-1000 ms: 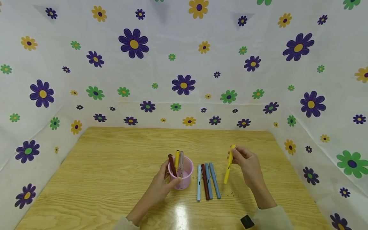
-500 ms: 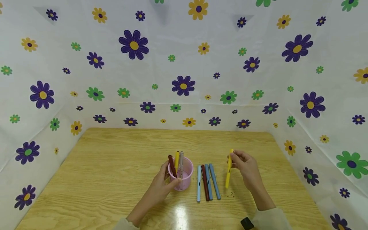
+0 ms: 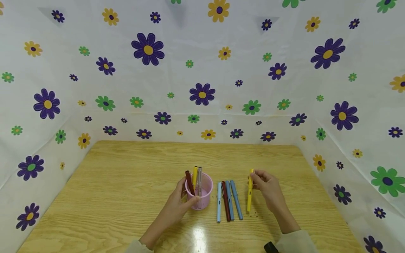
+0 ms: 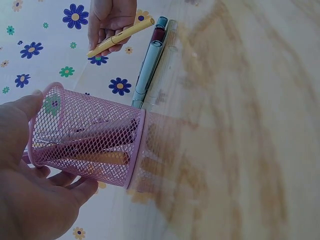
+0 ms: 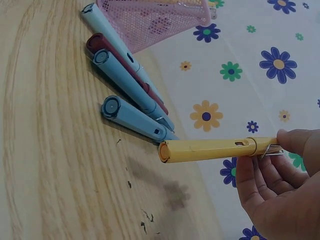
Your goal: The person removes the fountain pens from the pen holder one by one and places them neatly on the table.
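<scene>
My left hand point(image 3: 175, 203) grips a pink mesh pen cup point(image 3: 206, 201), thumb at its near side and fingers round the left. A dark red pen point(image 3: 189, 182), a yellow pen point(image 3: 194, 173) and a silver pen point(image 3: 199, 180) stand in the cup. Between thumb and fingers, my right hand point(image 3: 269, 188) pinches another yellow pen point(image 5: 210, 150) near its clip end, with the other end pointing down close over the table. Left of it lie a light blue pen point(image 3: 219, 203), a second dark red pen point(image 3: 225, 202) and two blue pens point(image 3: 230, 203), roughly side by side.
The wood-grain table point(image 3: 133, 175) is enclosed at the back and sides by a white cloth point(image 3: 177, 73) printed with flowers. Small dark specks point(image 5: 145, 217) lie on the tabletop near the right hand. A black object point(image 3: 270, 247) shows beside the right sleeve.
My right hand has come down and nearer with the yellow pen, which now points more directly downward. The left hand and cup have stayed in place.
</scene>
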`<state>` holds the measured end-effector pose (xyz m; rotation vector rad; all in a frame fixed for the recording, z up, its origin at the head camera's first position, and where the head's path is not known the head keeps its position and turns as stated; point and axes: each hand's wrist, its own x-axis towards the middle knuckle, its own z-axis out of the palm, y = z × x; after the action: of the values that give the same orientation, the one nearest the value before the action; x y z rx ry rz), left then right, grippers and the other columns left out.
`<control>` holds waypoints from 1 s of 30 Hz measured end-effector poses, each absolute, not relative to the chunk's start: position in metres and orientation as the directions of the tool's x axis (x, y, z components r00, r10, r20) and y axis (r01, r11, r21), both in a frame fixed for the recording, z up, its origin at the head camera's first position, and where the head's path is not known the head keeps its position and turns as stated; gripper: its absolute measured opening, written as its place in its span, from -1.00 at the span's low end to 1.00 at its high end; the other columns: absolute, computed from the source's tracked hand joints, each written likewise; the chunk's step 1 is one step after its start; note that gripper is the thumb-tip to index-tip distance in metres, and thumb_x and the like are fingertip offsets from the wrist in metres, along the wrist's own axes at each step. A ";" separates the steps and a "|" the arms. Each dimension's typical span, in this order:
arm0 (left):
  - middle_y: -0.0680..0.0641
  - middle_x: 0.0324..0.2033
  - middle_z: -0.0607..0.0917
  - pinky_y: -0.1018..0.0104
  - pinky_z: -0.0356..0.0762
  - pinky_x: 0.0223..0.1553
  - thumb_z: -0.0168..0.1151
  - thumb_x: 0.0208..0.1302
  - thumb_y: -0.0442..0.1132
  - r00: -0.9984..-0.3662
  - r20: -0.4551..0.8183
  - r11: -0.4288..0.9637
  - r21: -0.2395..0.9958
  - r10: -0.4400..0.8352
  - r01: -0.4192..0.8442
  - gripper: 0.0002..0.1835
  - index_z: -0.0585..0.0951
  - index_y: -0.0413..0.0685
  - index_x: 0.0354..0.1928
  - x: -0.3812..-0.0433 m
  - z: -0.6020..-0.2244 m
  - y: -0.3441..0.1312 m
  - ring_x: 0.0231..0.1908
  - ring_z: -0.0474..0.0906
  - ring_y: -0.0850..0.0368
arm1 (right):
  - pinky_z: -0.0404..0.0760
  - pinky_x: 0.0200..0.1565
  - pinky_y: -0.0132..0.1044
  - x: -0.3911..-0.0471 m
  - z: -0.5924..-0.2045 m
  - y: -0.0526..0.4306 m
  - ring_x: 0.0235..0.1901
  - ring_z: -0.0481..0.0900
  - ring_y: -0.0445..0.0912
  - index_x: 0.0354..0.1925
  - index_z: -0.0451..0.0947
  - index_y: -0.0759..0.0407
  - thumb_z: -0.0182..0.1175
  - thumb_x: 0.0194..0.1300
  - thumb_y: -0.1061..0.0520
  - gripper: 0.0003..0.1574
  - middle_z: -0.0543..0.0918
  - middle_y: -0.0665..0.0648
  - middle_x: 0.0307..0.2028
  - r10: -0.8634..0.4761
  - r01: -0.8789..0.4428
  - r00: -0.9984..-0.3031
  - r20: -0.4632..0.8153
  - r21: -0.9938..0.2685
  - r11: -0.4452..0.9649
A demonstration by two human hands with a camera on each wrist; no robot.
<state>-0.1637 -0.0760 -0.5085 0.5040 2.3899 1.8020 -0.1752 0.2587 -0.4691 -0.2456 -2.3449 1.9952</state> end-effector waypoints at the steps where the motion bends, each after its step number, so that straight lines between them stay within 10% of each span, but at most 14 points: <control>1: -0.40 0.48 0.28 -0.17 0.28 0.43 0.36 0.43 -0.07 -0.939 0.113 0.245 0.949 0.324 0.199 -0.05 0.03 -0.20 0.62 -0.164 -0.508 -0.076 0.44 0.27 -0.35 | 0.74 -0.08 -0.28 -0.175 -0.470 0.259 -0.20 0.62 -0.16 0.27 0.48 0.44 0.16 0.58 0.09 -0.50 0.71 0.21 -0.04 0.155 0.088 -0.986 -0.063 -0.984 0.157; 30: -0.40 0.49 0.26 -0.16 0.27 0.44 0.34 0.44 -0.12 -0.941 0.094 0.255 0.950 0.325 0.182 -0.07 0.01 -0.21 0.62 -0.164 -0.506 -0.075 0.45 0.26 -0.34 | 0.76 -0.09 -0.27 -0.177 -0.492 0.260 -0.18 0.65 -0.13 0.30 0.48 0.47 0.18 0.57 0.10 -0.46 0.68 0.26 -0.03 0.148 0.135 -0.984 -0.104 -0.966 0.221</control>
<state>-0.1639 -0.0752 -0.5060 0.4861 2.3900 1.7819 -0.1774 0.2601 -0.4922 -0.2836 -2.4463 1.9338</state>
